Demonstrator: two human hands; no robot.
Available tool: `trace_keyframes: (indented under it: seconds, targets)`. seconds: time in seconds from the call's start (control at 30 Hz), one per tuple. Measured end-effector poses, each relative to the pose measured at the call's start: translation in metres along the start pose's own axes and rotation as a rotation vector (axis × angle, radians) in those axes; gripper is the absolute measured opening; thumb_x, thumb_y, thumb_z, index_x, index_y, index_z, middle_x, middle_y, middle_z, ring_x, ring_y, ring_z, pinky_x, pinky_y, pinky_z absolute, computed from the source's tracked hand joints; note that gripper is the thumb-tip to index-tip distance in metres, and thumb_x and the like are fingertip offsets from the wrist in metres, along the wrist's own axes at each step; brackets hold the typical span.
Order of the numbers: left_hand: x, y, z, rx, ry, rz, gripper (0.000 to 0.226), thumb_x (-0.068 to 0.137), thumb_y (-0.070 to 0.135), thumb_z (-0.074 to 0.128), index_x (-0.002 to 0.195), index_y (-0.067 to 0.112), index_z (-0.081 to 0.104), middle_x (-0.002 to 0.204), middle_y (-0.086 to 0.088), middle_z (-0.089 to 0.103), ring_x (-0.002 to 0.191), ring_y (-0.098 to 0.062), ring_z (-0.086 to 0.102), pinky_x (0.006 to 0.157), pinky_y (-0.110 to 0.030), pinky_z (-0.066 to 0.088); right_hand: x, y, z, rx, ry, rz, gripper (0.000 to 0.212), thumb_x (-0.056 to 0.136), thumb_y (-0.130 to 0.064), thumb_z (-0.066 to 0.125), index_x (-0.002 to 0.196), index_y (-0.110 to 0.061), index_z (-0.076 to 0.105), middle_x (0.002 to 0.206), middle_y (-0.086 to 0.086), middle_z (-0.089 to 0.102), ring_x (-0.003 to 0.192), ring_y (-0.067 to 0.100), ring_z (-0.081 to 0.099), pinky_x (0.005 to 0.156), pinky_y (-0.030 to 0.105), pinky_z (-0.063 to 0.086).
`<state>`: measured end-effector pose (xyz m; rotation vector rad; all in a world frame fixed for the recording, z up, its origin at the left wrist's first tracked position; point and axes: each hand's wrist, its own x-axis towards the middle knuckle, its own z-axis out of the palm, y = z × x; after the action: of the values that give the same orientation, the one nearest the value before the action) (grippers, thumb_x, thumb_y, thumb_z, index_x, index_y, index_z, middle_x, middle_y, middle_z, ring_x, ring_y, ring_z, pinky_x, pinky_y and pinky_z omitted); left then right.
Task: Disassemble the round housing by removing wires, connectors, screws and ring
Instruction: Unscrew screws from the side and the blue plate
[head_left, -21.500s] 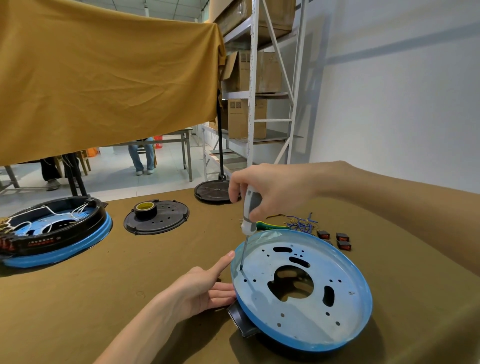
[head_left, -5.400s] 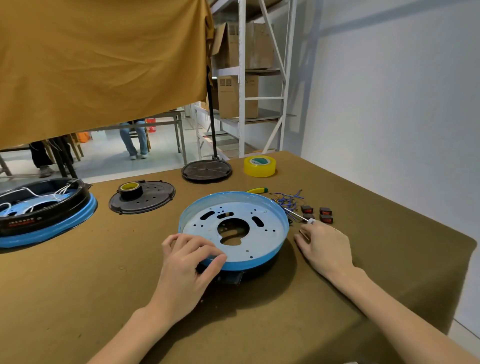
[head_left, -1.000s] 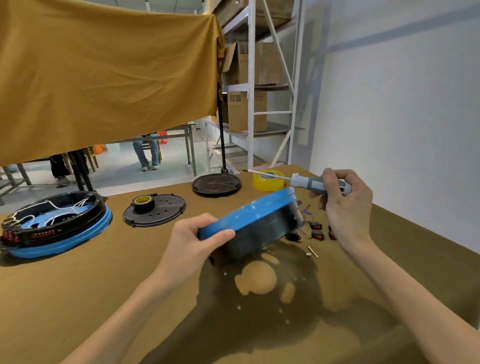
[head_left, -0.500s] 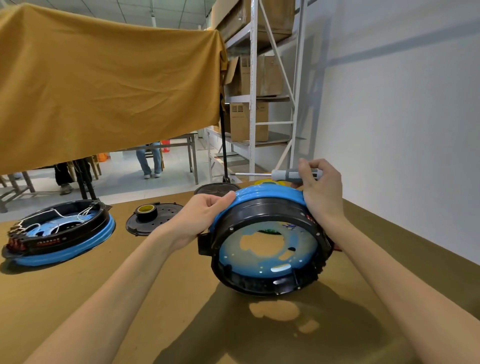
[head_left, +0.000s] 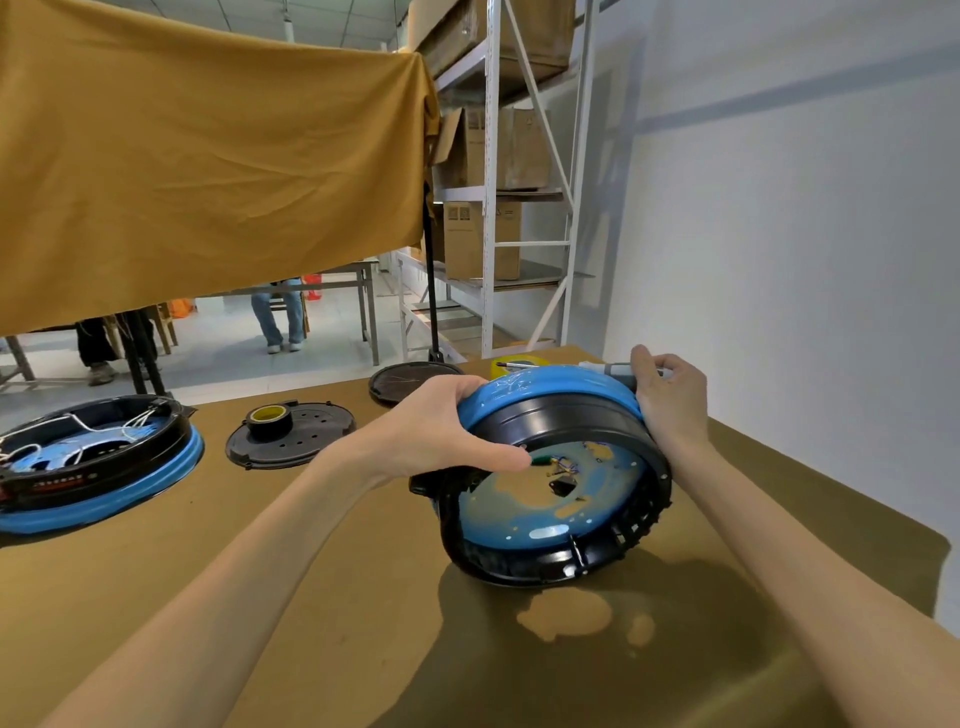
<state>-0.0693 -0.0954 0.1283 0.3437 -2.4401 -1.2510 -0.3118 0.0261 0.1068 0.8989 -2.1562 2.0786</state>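
Pale wall (head_left: 779, 208) at right, white metal shelving (head_left: 488, 208) with cardboard boxes (head_left: 480, 239), mustard cloth (head_left: 208, 156) hanging left.

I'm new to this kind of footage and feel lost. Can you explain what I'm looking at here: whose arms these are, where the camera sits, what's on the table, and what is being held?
There is no robot. The camera is worn on a person's head and looks forward and down, so the two bare arms are that person's own. The left hand and the right hand hold a round housing, blue with a black ring, tilted up on its edge so its open inside faces the camera. The right hand also grips a screwdriver against the housing's rim. All this sits on a brown table. Farther left lies a second housing with white wires inside, then a black disc with a small tape roll on it, and another black disc behind. A yellow tape roll peeks out behind the held housing.
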Motion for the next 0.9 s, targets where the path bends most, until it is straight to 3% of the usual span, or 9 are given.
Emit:
trace_keyframes:
  seconds: [0.13,0.2,0.47,0.57,0.67,0.8,0.9]
  targets:
    - [0.010,0.003,0.010,0.032,0.085,0.081,0.069,0.072,0.027,0.094,0.132,0.029,0.060,0.114,0.008,0.073,0.101,-0.009,0.073,0.085,-0.028,0.062,0.000,0.009,-0.007,0.009,0.038,0.001,0.030,0.101,-0.036,0.054,0.084,-0.014,0.065,0.085,0.005,0.067,0.083,0.020,0.061,0.071,0.032,0.047]
    - [0.011,0.006,0.012,0.055,0.078,0.150,0.079,0.074,0.023,0.093,0.141,0.032,0.054,0.125,0.010,0.068,0.109,-0.008,0.070,0.091,-0.026,0.059,-0.002,0.013,-0.010,0.020,0.032,-0.010,0.031,0.102,-0.037,0.054,0.086,-0.012,0.066,0.084,0.003,0.067,0.081,0.018,0.061,0.068,0.028,0.046]
    - [0.000,0.017,-0.011,0.256,-0.053,0.160,0.081,0.073,0.040,0.087,0.143,0.046,0.046,0.126,0.017,0.063,0.113,-0.001,0.064,0.091,-0.016,0.055,-0.023,0.014,-0.010,0.046,0.089,-0.193,0.029,0.102,-0.040,0.055,0.092,-0.016,0.066,0.089,-0.005,0.069,0.085,0.014,0.065,0.075,0.030,0.055]
    - [-0.011,0.013,-0.023,0.357,-0.040,0.176,0.081,0.079,0.039,0.087,0.146,0.051,0.043,0.136,0.022,0.056,0.125,0.003,0.054,0.096,-0.010,0.047,-0.033,0.004,-0.010,0.105,0.078,-0.294,0.021,0.103,-0.036,0.056,0.093,-0.018,0.063,0.085,-0.014,0.066,0.085,0.009,0.066,0.071,0.019,0.055]
    - [-0.031,0.002,-0.031,0.439,0.021,0.146,0.084,0.079,0.046,0.086,0.149,0.054,0.040,0.139,0.024,0.050,0.133,0.001,0.045,0.105,-0.021,0.038,-0.043,-0.010,-0.008,0.186,0.005,-0.401,0.017,0.104,-0.026,0.057,0.091,-0.017,0.064,0.085,-0.016,0.067,0.083,0.003,0.066,0.065,0.011,0.051]
    - [-0.062,-0.017,-0.024,0.422,0.183,0.155,0.085,0.075,0.052,0.086,0.147,0.052,0.041,0.139,0.030,0.048,0.134,0.009,0.042,0.099,-0.014,0.036,-0.061,-0.024,-0.006,0.236,-0.073,-0.516,0.012,0.099,-0.034,0.057,0.091,-0.027,0.062,0.086,-0.022,0.067,0.085,0.004,0.067,0.063,0.013,0.054]
    - [-0.079,-0.036,-0.012,0.345,0.441,0.033,0.083,0.059,0.063,0.084,0.129,0.037,0.047,0.120,0.022,0.056,0.112,0.007,0.055,0.086,-0.008,0.045,-0.073,-0.025,-0.003,0.242,-0.028,-0.618,0.014,0.099,-0.031,0.057,0.092,-0.020,0.060,0.084,-0.026,0.065,0.079,-0.002,0.065,0.063,0.010,0.051]
